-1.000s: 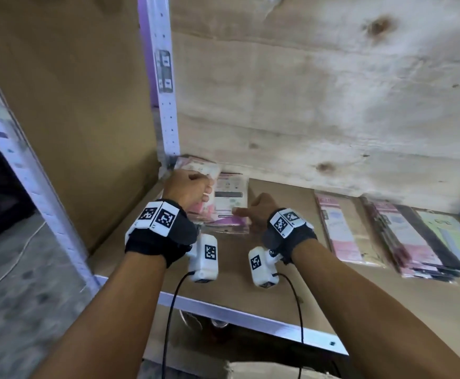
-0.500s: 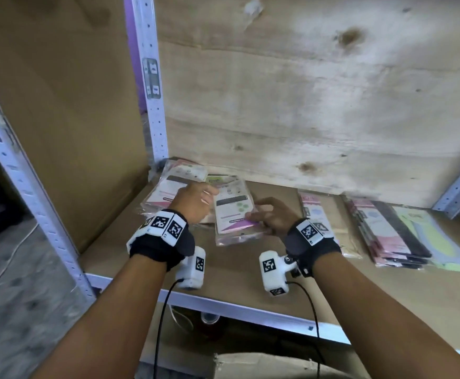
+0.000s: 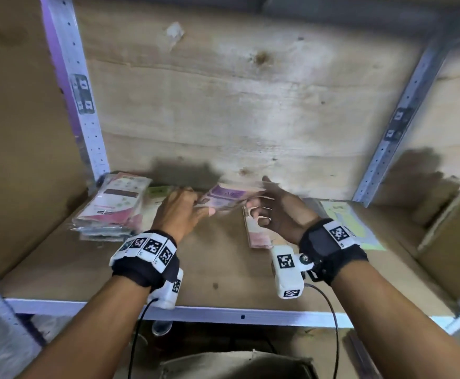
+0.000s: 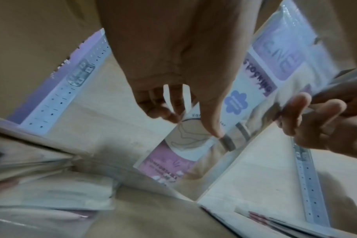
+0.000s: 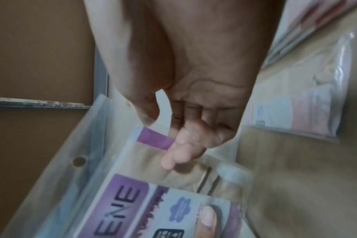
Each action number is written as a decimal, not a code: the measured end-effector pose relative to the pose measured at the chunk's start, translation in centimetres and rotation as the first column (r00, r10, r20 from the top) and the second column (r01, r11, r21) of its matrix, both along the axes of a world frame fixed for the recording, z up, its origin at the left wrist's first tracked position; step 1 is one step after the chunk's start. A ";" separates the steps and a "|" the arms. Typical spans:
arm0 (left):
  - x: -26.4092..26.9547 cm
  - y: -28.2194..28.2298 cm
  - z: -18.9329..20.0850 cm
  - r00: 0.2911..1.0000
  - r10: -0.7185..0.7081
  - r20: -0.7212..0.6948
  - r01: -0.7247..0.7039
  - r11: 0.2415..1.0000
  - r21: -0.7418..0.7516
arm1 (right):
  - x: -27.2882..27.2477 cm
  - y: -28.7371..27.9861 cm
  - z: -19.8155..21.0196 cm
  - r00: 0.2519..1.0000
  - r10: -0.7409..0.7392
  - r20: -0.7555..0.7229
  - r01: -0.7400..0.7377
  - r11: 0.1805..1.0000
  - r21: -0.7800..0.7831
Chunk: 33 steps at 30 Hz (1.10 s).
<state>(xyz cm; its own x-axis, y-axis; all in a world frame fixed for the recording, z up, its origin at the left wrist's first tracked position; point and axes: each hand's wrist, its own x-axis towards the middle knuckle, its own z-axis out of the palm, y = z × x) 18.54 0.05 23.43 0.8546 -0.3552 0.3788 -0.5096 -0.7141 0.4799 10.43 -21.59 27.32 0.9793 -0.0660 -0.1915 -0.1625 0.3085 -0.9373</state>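
Note:
A purple-labelled stocking packet [image 3: 227, 198] in clear plastic hangs tilted above the shelf board [image 3: 218, 269], held between both hands. My left hand [image 3: 203, 207] grips its left end, thumb pressed on the printed face [image 4: 255, 90]. My right hand [image 3: 259, 212] pinches the right end, thumb pointing up and fingers [image 5: 183, 148] curled behind the packet [image 5: 132, 201]. A stack of similar pink and white packets [image 3: 114, 206] lies at the shelf's back left corner, beside my left hand.
A pink packet [image 3: 256, 236] lies flat under my right hand, and a yellow-green packet [image 3: 346, 222] further right. A cardboard box [image 3: 455, 242] stands at the right end. Perforated metal uprights [image 3: 86, 119] frame the bay, with a plywood back wall.
Both hands have lifted the purple packet off the left stack and carried it to the right, above the shelf's middle. The view has swung right as well.

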 end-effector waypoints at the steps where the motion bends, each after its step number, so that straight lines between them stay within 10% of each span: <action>1: -0.5 -0.5 0.1 0.999 -0.026 0.031 0.027 0.999 -0.037 | -0.3 -0.7 0.2 1.000 -0.019 0.024 0.019 1.000 0.018; 6: -1.4 -2.6 -0.5 0.963 -0.262 -0.069 0.244 0.949 -0.201 | -1.9 -2.7 -0.4 0.984 -0.151 0.099 0.157 0.986 -0.051; 12: -2.0 -4.5 -2.1 0.791 -0.492 -0.363 0.335 0.845 -0.417 | -3.2 -3.9 -4.1 0.980 -0.114 0.164 0.189 0.798 -0.572; 20: -2.2 -6.8 -3.5 0.704 -0.502 -0.503 0.157 0.800 -0.578 | -3.5 -5.3 -6.5 0.986 0.017 0.167 0.058 0.897 -0.438; 29: 2.6 -7.2 -2.8 0.778 -0.355 -0.519 -0.222 0.617 -0.755 | -3.5 -7.4 -7.3 0.987 0.148 0.055 -0.107 0.881 -0.462; 33: 4.0 -7.5 -3.4 0.824 -0.281 -0.491 -0.192 0.678 -0.710 | -3.7 -7.7 -7.5 0.982 0.191 -0.001 -0.169 0.868 -0.467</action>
<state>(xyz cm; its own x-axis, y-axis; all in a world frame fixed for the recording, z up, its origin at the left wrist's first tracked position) 22.53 -7.42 20.03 0.9744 -0.2236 0.0233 -0.0272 -0.0145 0.9995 6.75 -29.32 19.78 0.9893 0.0418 -0.1399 -0.1294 -0.1927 -0.9727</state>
